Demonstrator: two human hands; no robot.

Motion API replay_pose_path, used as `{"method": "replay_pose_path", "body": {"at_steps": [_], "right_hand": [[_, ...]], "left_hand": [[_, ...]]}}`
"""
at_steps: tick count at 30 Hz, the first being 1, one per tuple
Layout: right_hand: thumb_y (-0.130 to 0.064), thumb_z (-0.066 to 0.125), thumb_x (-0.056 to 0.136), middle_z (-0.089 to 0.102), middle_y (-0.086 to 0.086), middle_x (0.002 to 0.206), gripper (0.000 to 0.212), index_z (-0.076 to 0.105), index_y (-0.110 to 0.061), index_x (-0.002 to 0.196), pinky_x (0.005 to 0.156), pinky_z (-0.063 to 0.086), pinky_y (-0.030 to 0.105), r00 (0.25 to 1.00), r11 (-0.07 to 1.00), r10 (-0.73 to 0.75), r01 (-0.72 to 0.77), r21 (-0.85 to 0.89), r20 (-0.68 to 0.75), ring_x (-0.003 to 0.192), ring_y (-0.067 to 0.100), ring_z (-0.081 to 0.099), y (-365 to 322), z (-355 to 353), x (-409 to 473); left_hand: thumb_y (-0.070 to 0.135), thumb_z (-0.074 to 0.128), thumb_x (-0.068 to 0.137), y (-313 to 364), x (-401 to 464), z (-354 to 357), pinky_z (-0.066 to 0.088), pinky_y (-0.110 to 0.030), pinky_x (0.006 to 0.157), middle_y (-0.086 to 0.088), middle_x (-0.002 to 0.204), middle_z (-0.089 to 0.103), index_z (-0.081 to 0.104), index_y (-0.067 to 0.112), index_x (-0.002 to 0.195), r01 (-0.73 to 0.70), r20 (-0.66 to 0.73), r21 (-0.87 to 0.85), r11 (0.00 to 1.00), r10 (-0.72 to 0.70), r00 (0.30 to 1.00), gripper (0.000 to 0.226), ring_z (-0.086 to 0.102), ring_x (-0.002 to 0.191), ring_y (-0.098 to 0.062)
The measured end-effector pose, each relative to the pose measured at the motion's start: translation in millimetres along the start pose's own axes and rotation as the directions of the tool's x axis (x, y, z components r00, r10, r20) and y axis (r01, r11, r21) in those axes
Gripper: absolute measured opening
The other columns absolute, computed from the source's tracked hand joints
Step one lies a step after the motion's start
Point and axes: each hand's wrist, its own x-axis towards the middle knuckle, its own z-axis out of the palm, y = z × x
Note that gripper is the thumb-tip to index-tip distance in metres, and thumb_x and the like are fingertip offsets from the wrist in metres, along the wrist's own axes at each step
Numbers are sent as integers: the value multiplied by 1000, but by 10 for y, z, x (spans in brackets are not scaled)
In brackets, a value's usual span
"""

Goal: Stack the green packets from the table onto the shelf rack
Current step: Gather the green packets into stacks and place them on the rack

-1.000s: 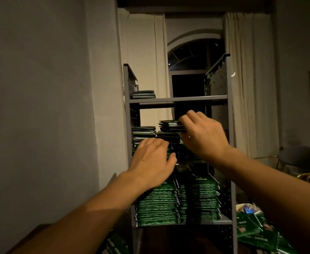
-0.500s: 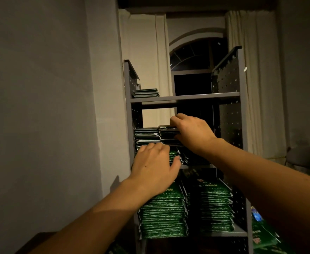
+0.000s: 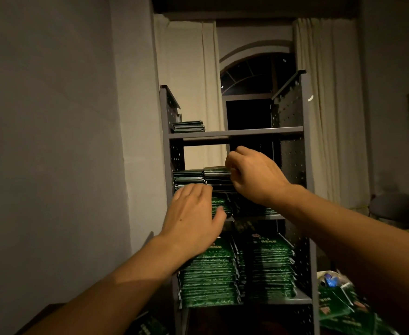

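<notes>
— On the middle shelf of the rack (image 3: 235, 132), what is being done, and how should it be done well?

— A fresh packet (image 3: 214, 168) is being laid on the right-hand stack (image 3: 219, 180). It is judged that the packet should be set flat and squared with the edges below before it is let go, and that the neighbouring stack should be kept steady meanwhile, so that nothing is pushed out of line. Slippery wrappers are likely to slide if they are dropped from above.

— How is the right hand (image 3: 254, 175) held?

— Its fingers are curled, with the fingertips at the near edge of the top packet. A pinch is suggested, though the actual contact is hidden behind the knuckles.

— And the left hand (image 3: 193, 213)?

— It is spread, fingers straight and thumb out, and is laid against the front of the left stack (image 3: 189, 176) on the same shelf. Nothing is gripped by it.

— Where are the other packets?

— Two tall stacks (image 3: 208, 279) are seen on the lower shelf, and a small pile (image 3: 188, 126) on the top one. Loose packets (image 3: 339, 308) are still lying at the lower right, presumably on the table, so the job is judged to be well along but unfinished.
</notes>
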Motion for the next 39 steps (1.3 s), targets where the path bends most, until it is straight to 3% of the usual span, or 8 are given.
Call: {"method": "replay_pose_path", "body": {"at_steps": [4, 11, 17, 28, 31, 33, 36, 39], "right_hand": [[-20, 59, 93, 51, -5, 96, 14, 59, -20, 107, 69, 44, 29, 999, 997, -27, 25, 76, 35, 84, 18, 54, -215, -223, -199], [-20, 58, 92, 62, -1, 103, 14, 61, -21, 106, 79, 54, 41, 986, 978, -80, 49, 202, 149, 91, 20, 59, -798, -415, -514], [-25, 59, 94, 58, -6, 98, 12, 59, -24, 106, 76, 52, 34, 960, 949, -126, 43, 313, 250, 85, 13, 57, -1233, -469, -861], [-49, 65, 89, 44, 1, 129, 53, 51, -24, 133, 94, 48, 37, 806, 886, -191, -104, 451, 560, 114, 19, 51, -2173, -118, -1519], [-60, 70, 81, 34, -2, 140, 78, 38, -29, 145, 107, 43, 45, 690, 892, -207, -159, 423, 694, 127, 21, 41, -2435, 143, -1710], [-63, 73, 77, 30, -1, 143, 88, 31, -33, 149, 112, 38, 51, 619, 898, -212, -183, 401, 756, 134, 26, 36, -2557, 387, -1817], [-65, 76, 71, 19, -3, 155, 103, 19, -41, 153, 116, 32, 56, 543, 898, -203, -228, 376, 815, 144, 32, 26, -2636, 715, -1915], [-70, 77, 67, 1, -3, 164, 116, 5, -46, 155, 118, 25, 61, 491, 904, -170, -267, 333, 855, 150, 35, 11, -2615, 908, -1983]], "left_hand": [[31, 40, 99, -17, -164, -222, 39, -36, 103, -4, 121, 60, 55, 13, 124, 15, 22, -29, 999, -14, 1000, 35, 53, 114, -21], [18, 42, 100, -107, -635, -643, 43, -37, 94, -8, 121, 59, 54, 11, 125, 51, 100, -38, 998, -47, 994, 29, 54, 110, -25], [15, 41, 102, -194, -1150, -939, 42, -38, 104, -10, 140, 51, 46, 11, 142, 111, 186, -21, 994, -106, 977, 41, 50, 124, -26], [13, 43, 102, -635, -2365, -1049, 41, -38, 107, -5, 144, 44, 44, 16, 143, 242, 349, -46, 969, -212, 913, 41, 47, 126, -23], [17, 53, 97, -845, -2759, -984, 41, -35, 105, 3, 141, 43, 44, 24, 141, 290, 438, -93, 953, -223, 871, 45, 45, 126, -18], [30, 72, 87, -1008, -3005, -933, 41, -36, 109, 5, 144, 42, 43, 28, 143, 308, 525, -140, 941, -193, 829, 63, 42, 132, -17], [56, 88, 64, -1237, -3281, -836, 29, -46, 121, 9, 163, 17, 22, 34, 156, 438, 731, -130, 890, -212, 648, 116, 22, 148, -17], [60, 91, 55, -1358, -3421, -699, 13, -47, 125, 18, 166, -5, 4, 43, 158, 464, 825, -85, 882, -199, 529, 135, 1, 153, -17]]}}
